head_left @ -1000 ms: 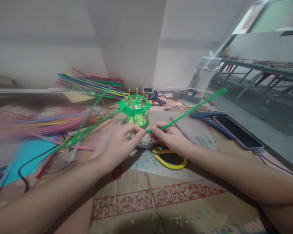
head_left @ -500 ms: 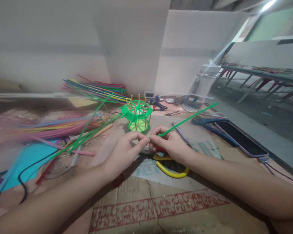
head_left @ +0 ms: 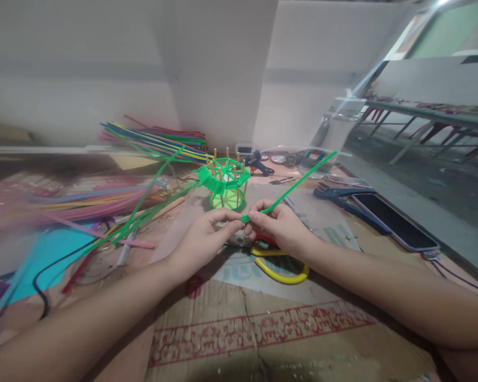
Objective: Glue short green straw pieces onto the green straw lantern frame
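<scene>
The right hand (head_left: 281,228) pinches a green strip (head_left: 290,185) between thumb and forefinger, closed on its near end; the strip rises away to the far right, its tip over the clear dish (head_left: 302,159). The left hand (head_left: 207,236) meets it fingertip to fingertip, thumb and forefinger curled together at the same near end of the strip; whether they grip it or only touch it I cannot tell.

Just beyond the hands stands a small green basket (head_left: 224,185), woven round upright wooden sticks, with more green strips (head_left: 143,212) trailing from it to the left. Under the right hand lie yellow scissors (head_left: 281,265), partly hidden, on a printed sheet over the cardboard (head_left: 255,329) that covers the near table.

To the left lies a blurred heap of pink and mixed strips (head_left: 83,204), and a black cable (head_left: 43,276) crosses a teal sheet (head_left: 35,260). Far left of the basket, a bundle of coloured strips (head_left: 159,140) rests against the wall. A blue glue gun (head_left: 258,163) lies just right of the basket, far side. A phone (head_left: 394,220) lies to the right, with a blue tool (head_left: 338,193) beside it.
</scene>
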Demonstrator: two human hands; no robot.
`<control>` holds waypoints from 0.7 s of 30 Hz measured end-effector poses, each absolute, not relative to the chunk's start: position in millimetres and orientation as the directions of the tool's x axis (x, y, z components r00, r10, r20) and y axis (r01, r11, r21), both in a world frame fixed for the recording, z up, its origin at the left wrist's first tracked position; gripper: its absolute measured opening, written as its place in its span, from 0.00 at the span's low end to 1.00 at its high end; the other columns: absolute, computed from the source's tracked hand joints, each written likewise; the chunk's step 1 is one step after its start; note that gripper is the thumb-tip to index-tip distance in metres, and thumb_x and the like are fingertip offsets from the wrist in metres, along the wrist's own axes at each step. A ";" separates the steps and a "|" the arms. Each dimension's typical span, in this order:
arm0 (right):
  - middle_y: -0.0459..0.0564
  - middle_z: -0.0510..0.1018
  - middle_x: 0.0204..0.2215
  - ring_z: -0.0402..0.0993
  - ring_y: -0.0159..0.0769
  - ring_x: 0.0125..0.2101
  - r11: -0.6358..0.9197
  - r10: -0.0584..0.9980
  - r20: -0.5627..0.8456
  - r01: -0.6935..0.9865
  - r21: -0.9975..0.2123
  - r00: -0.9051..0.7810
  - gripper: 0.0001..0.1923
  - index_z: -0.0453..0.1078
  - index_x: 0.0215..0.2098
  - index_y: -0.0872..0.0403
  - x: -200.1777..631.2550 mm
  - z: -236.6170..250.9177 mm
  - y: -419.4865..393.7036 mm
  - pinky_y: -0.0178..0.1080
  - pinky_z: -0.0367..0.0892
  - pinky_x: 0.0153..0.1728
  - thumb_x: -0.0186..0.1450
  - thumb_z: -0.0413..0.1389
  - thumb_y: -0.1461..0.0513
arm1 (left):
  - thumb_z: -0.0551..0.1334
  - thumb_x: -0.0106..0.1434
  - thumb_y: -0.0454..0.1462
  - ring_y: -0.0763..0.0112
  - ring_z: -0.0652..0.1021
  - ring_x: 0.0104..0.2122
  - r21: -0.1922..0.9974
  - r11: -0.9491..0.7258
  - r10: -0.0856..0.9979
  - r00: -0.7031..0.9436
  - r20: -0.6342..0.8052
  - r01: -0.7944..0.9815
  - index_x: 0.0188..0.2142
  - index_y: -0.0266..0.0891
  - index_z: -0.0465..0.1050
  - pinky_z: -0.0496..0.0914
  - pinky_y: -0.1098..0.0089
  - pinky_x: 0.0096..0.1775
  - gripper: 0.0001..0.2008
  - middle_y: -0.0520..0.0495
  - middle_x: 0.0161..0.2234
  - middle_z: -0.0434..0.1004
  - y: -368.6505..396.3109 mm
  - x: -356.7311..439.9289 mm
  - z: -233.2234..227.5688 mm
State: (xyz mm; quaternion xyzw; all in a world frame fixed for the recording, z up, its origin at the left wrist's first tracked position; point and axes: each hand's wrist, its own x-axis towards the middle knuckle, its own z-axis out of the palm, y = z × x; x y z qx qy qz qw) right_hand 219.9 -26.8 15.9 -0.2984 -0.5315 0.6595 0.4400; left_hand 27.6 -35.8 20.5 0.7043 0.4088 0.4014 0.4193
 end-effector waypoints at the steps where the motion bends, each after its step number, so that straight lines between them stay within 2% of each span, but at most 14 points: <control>1: 0.43 0.80 0.23 0.76 0.27 0.23 -0.048 0.898 0.073 -0.261 -0.964 -0.435 0.19 0.68 0.31 0.54 220.0 16.5 -27.1 0.31 0.72 0.28 0.59 0.69 0.50 | 0.63 0.64 0.43 0.67 0.78 0.35 0.918 -0.319 0.912 0.341 0.229 0.237 0.36 0.38 0.78 0.70 0.67 0.42 0.10 0.48 0.34 0.81 -35.8 27.7 20.4; 13: 0.44 0.79 0.24 0.76 0.29 0.23 0.011 0.932 0.039 -0.080 -0.997 -0.360 0.21 0.66 0.32 0.53 219.6 19.0 -28.4 0.32 0.71 0.27 0.57 0.67 0.47 | 0.63 0.64 0.45 0.65 0.80 0.35 0.938 -0.261 0.924 0.342 0.174 0.229 0.35 0.37 0.78 0.72 0.67 0.42 0.12 0.46 0.34 0.83 -36.9 29.4 21.5; 18: 0.44 0.79 0.24 0.75 0.29 0.23 0.027 0.938 0.026 -0.003 -1.000 -0.346 0.20 0.66 0.32 0.53 219.3 19.7 -26.8 0.33 0.70 0.26 0.58 0.66 0.48 | 0.61 0.64 0.43 0.64 0.80 0.37 0.911 -0.300 0.915 0.357 0.189 0.284 0.37 0.38 0.78 0.72 0.67 0.42 0.11 0.47 0.35 0.83 -34.4 26.9 23.5; 21: 0.43 0.78 0.23 0.74 0.29 0.22 0.020 0.937 0.003 0.046 -0.999 -0.348 0.18 0.66 0.31 0.53 218.2 19.9 -27.7 0.32 0.69 0.25 0.59 0.65 0.50 | 0.60 0.65 0.47 0.65 0.79 0.34 0.886 -0.303 0.902 0.405 0.148 0.352 0.33 0.38 0.78 0.71 0.68 0.40 0.16 0.47 0.33 0.83 -32.9 25.6 27.1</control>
